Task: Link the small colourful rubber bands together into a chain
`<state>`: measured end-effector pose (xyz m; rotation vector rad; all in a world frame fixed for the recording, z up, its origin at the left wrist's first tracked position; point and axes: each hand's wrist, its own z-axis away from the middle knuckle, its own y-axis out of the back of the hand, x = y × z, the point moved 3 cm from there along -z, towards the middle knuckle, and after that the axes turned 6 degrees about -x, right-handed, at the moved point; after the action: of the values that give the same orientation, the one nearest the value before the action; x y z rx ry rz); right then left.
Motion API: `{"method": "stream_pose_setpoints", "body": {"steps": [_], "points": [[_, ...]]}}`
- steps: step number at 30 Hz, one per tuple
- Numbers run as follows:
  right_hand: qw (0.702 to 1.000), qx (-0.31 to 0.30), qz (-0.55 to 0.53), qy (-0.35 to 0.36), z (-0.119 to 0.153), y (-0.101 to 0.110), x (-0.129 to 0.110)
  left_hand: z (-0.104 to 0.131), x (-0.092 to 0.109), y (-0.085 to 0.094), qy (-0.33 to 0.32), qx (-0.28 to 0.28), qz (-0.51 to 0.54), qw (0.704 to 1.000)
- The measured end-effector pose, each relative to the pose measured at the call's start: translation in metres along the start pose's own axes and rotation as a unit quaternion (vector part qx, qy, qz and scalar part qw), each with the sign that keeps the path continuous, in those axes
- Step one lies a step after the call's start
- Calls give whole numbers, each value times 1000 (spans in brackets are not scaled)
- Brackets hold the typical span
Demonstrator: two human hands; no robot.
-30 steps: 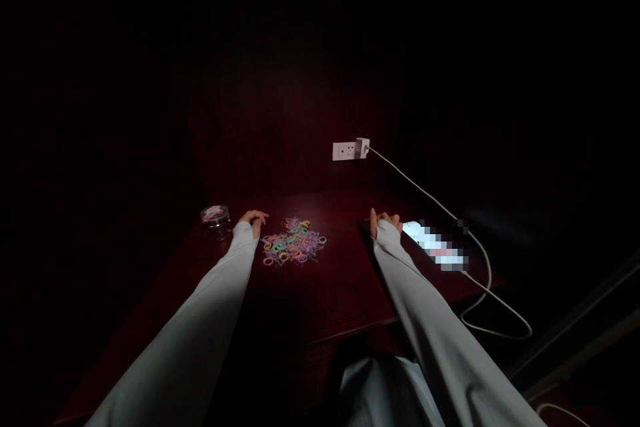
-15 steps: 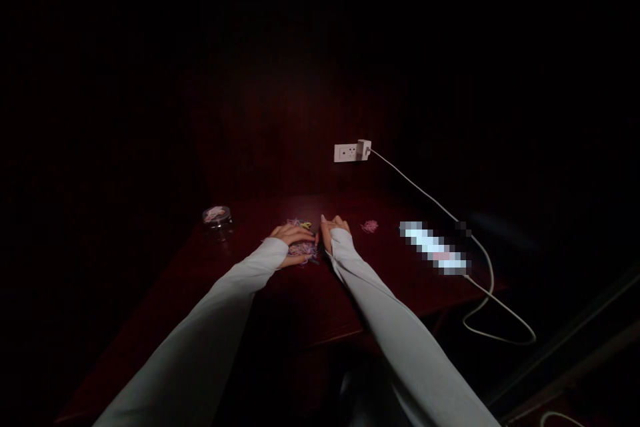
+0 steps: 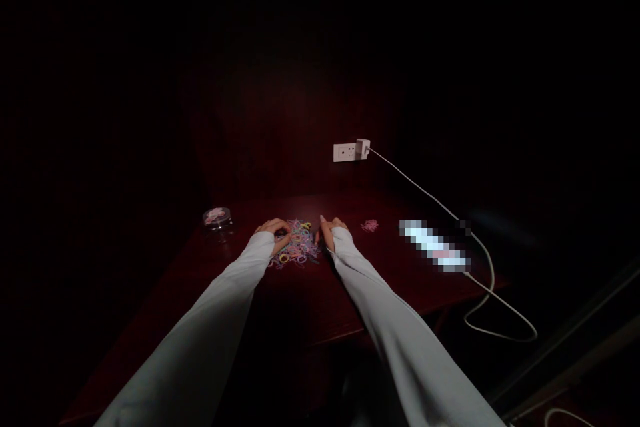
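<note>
A loose pile of small multicoloured bands [image 3: 299,245] lies on the dark red table [image 3: 310,307] between my hands. My left hand [image 3: 274,230] rests at the pile's left edge, thumb and fingers curved apart, with nothing visible held in it. At the right edge of the pile is my right hand [image 3: 331,228], its fingers bent and partly hidden; whether anything is between them cannot be made out. A smaller heap of pink bands [image 3: 370,225] sits to the right of my right hand.
A clear round container [image 3: 218,219] stands at the table's left. On the right lies a bright, pixelated device [image 3: 434,247] with a white cable [image 3: 425,193] running to a charger [image 3: 363,147] in the wall socket [image 3: 344,153].
My left hand has moved left off the pile, and its fingers have curled more. More of the coloured bands now show. My right hand has barely moved.
</note>
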<state>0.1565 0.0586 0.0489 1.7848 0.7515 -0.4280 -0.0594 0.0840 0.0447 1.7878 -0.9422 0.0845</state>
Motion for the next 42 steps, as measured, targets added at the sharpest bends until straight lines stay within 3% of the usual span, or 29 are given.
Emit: {"method": "stream_pose_setpoints", "body": {"steps": [6,10,14,19,25,30,37,42], "points": [[999,-36,23,18,-1,-11,2,2,-3,4,46,6,-22,999],[999,-21,17,21,-3,-13,5,1,-2,3,51,-1,-43,998],[1000,-17,-5,5,-3,-10,7,2,0,-5,14,-14,-56,998],[999,-16,24,46,-1,-7,3,6,-1,-18,-75,-107,-51,990],[994,-72,32,76,0,-12,6,0,-12,-18,-75,-122,-30,989],[992,-100,42,58,3,-12,4,-6,-18,-11,-68,-69,38,995],[988,-122,63,76,4,-13,6,-7,-23,-4,23,32,113,993],[990,-113,47,72,1,-15,11,-9,-28,-6,67,51,202,976]]}}
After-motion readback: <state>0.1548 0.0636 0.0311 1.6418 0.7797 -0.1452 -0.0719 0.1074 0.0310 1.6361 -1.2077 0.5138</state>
